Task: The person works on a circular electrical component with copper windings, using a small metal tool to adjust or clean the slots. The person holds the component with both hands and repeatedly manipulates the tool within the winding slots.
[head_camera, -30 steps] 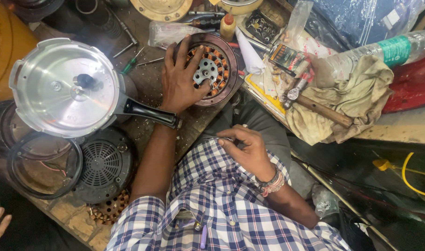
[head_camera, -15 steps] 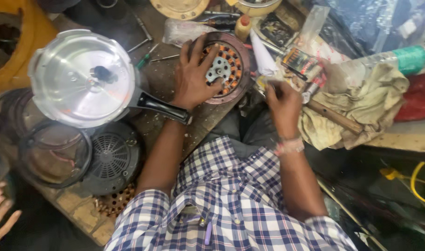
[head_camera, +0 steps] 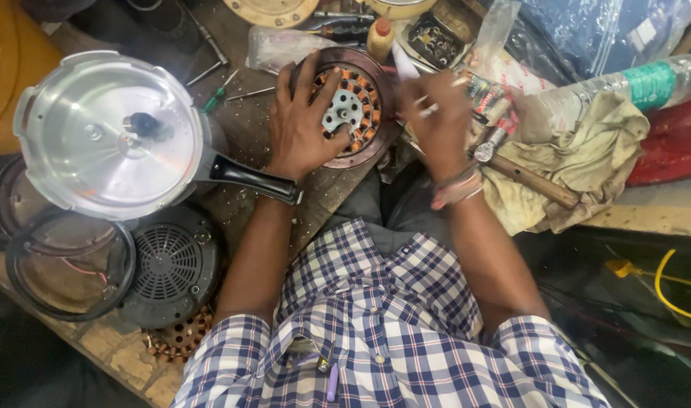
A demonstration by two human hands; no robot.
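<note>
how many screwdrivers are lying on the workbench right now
2 that I can tell: a green-handled screwdriver beside the pressure cooker, and a dark-handled screwdriver at the top by the small bottle. Others may hide in the clutter.

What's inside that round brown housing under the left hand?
Inside the round housing: orange copper windings around a pale metal hub. The left hand covers its left part, hiding what lies there.

Repair workshop: worn wooden bench [head_camera: 232, 136] w/ motor stator [head_camera: 353, 106], screwdrivers [head_camera: 219, 94], hammer [head_camera: 530, 180], oily rag [head_camera: 587, 151].

Green label [head_camera: 650, 85] – clear bottle [head_camera: 610, 94], right; clear bag [head_camera: 274, 47] – top
</note>
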